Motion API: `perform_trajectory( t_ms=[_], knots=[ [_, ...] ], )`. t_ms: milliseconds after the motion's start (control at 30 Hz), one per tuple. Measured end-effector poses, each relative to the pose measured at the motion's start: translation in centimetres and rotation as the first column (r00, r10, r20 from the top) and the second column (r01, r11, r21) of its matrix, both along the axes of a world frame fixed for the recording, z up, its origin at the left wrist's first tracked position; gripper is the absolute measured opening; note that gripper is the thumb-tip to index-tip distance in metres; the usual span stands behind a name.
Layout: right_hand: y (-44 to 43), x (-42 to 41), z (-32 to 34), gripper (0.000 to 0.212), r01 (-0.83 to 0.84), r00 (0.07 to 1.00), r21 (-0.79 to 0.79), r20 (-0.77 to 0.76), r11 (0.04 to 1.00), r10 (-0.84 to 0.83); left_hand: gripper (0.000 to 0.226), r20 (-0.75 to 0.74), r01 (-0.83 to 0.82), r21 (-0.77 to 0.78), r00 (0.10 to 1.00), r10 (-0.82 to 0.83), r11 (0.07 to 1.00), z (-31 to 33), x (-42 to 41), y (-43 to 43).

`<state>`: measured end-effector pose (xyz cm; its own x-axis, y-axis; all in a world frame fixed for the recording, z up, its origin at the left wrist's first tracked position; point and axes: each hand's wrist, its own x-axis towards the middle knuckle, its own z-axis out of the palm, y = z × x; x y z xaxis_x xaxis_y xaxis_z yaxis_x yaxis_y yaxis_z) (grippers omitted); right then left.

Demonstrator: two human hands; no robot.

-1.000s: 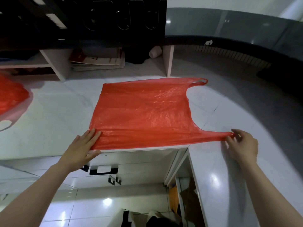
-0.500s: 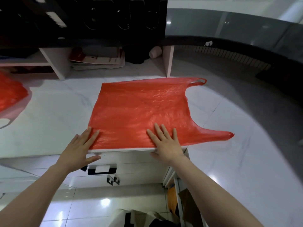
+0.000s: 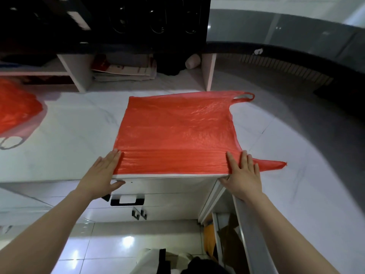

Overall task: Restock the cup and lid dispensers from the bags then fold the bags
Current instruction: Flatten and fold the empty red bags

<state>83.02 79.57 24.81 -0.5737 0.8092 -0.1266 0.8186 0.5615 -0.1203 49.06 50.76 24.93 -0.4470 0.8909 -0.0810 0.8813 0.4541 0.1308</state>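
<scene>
Squarely at the near edge of the glossy white counter [image 3: 69,135], a person's left hand [image 3: 102,171] and right hand [image 3: 243,173] lie flat, straight fingers [image 3: 244,159] pressing the two near corners of a thin red plastic carrier bag [image 3: 177,131] and pinching nothing. The bag spreads away from the fingertips, its long axis running left to right, closed bottom left, handles right. Its near handle [image 3: 274,165] trails just beside the right hand, likely the better-placed hand for a leftward fold. A second, crumpled red bag [image 3: 17,107] lies well apart, far left.

One head-worn wide-angle view looks steeply down, close over the counter [image 3: 65,123].
</scene>
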Motion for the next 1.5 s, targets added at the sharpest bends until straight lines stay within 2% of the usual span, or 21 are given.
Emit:
perform_trajectory(
  t_ms=[167, 333, 400, 500, 567, 633, 700, 800, 867, 967, 1033, 1067, 1100, 1167, 1233, 1267, 1333, 1400, 1500],
  knots=[
    [-1.0, 0.2, 0.9, 0.083, 0.016, 1.000, 0.008, -0.011, 1.000, -0.016, 0.100, -0.019, -0.021, 0.010, 1.000, 0.022, 1.000, 0.1, 0.3, -0.3],
    [-2.6, 1.5, 2.2, 0.056, -0.053, 0.998, 0.115, -0.032, 0.992, 0.057, 0.093, 0.043, -0.009, 0.021, 0.999, 0.008, 1.000, 0.5, 0.4, -0.9],
    [-2.8, 1.6, 3.2, 0.043, -0.064, 0.992, 0.153, -0.095, 0.986, 0.080, 0.076, 0.116, -0.055, 0.097, 0.992, 0.043, 0.994, 1.3, 0.5, -1.0],
    [-1.7, 1.7, 4.8, 0.034, -0.100, 0.960, 0.274, -0.225, 0.957, 0.165, 0.035, 0.162, -0.119, 0.230, 0.983, 0.083, 0.966, 2.3, 1.3, -1.2],
    [-0.7, 1.8, 5.6, 0.032, -0.109, 0.942, 0.351, -0.262, 0.930, 0.209, 0.030, 0.222, -0.171, 0.296, 0.969, 0.106, 0.940, 2.5, 1.8, -1.0],
    [0.3, 1.4, 6.4, 0.037, -0.055, 0.958, 0.367, -0.244, 0.929, 0.153, 0.035, 0.345, -0.307, 0.406, 0.924, 0.167, 0.861, 2.8, 2.1, -0.5],
    [1.3, 1.1, 7.1, 0.040, 0.021, 0.972, 0.362, -0.225, 0.932, 0.065, 0.026, 0.512, -0.473, 0.492, 0.836, 0.196, 0.731, 3.6, 2.1, 0.3],
    [2.9, 0.9, 8.3, 0.034, 0.055, 0.974, 0.393, -0.223, 0.918, 0.037, 0.017, 0.690, -0.629, 0.530, 0.710, 0.140, 0.569, 4.8, 1.7, 1.8],
    [3.6, 0.7, 9.2, 0.034, 0.097, 0.953, 0.430, -0.301, 0.898, 0.042, 0.013, 0.700, -0.658, 0.557, 0.701, 0.141, 0.508, 5.4, 1.5, 2.8],
    [2.9, 0.5, 10.0, 0.056, 0.237, 0.864, 0.422, -0.503, 0.875, 0.008, 0.008, 0.694, -0.702, 0.574, 0.690, 0.205, 0.421, 5.8, 1.2, 4.2],
    [1.5, 0.8, 9.4, 0.041, 0.215, 0.806, 0.507, -0.575, 0.835, 0.141, 0.012, 0.707, -0.740, 0.582, 0.665, 0.239, 0.338, 6.0, 0.8, 5.1],
    [0.8, 1.0, 8.6, 0.033, 0.150, 0.797, 0.518, -0.568, 0.842, 0.207, 0.013, 0.720, -0.752, 0.583, 0.654, 0.233, 0.309, 6.2, 0.6, 5.5],
    [0.2, 1.2, 7.7, 0.027, 0.063, 0.800, 0.460, -0.554, 0.886, 0.230, 0.012, 0.737, -0.763, 0.577, 0.640, 0.216, 0.293, 6.3, 0.4, 5.9],
    [-0.1, 1.3, 5.9, 0.032, -0.035, 0.833, 0.187, -0.538, 0.982, 0.133, 0.010, 0.801, -0.808, 0.522, 0.574, 0.168, 0.274, 6.9, 0.0, 6.3],
    [0.7, 1.0, 4.8, 0.051, 0.008, 0.833, -0.111, -0.550, 0.994, -0.068, 0.014, 0.830, -0.832, 0.481, 0.534, 0.161, 0.275, 7.4, -0.3, 6.3],
    [1.2, 0.6, 4.6, 0.059, 0.026, 0.817, -0.205, -0.559, 0.978, -0.139, 0.017, 0.830, -0.831, 0.478, 0.533, 0.164, 0.283, 7.7, -0.5, 6.1],
    [2.3, -0.4, 4.5, 0.058, -0.007, 0.777, -0.292, -0.604, 0.956, -0.179, 0.021, 0.853, -0.846, 0.453, 0.503, 0.140, 0.280, 8.1, -0.7, 5.5],
    [2.9, -1.9, 4.6, 0.035, -0.059, 0.747, -0.386, -0.629, 0.921, -0.216, 0.021, 0.892, -0.877, 0.398, 0.438, 0.108, 0.268, 8.3, -1.1, 4.8],
    [3.4, -4.2, 4.9, 0.041, -0.051, 0.775, -0.428, -0.587, 0.902, -0.235, 0.013, 0.933, -0.905, 0.320, 0.352, 0.074, 0.281, 7.8, -1.9, 3.7]
  ],
)
